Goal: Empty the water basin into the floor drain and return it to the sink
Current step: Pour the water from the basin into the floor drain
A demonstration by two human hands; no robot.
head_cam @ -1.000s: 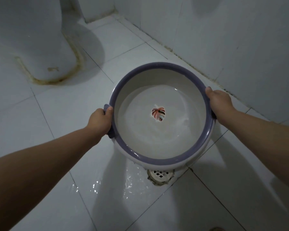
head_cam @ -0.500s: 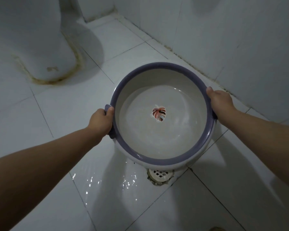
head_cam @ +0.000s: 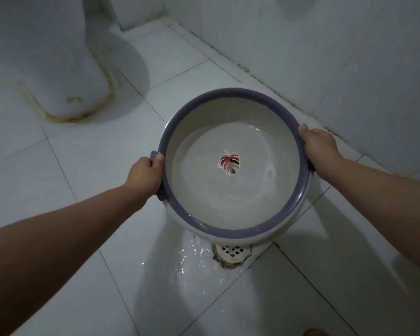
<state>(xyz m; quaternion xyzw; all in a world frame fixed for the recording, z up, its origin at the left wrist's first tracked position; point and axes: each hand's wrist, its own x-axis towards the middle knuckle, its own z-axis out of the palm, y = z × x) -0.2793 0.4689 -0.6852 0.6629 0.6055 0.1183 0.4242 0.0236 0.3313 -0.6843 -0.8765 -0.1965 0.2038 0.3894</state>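
Both hands, L (head_cam: 144, 174) & R (head_cam: 319, 147), clamped on basin (head_cam: 228, 230) rim; shallow water (head_cam: 252, 190) inside.

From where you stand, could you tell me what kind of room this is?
Most likely a bathroom: a toilet base stands on the tiled floor, with a floor drain beneath the basin.

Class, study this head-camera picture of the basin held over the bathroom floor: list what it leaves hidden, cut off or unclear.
1. The floor drain: its far part is hidden behind the basin.
2. The fingers of the left hand and the right hand: curled under the rim, out of sight.
3. The toilet base: cut off by the top and left edges.
4. The brown thing at the bottom edge: cut off, so unidentifiable.
5. The sink: not in view.
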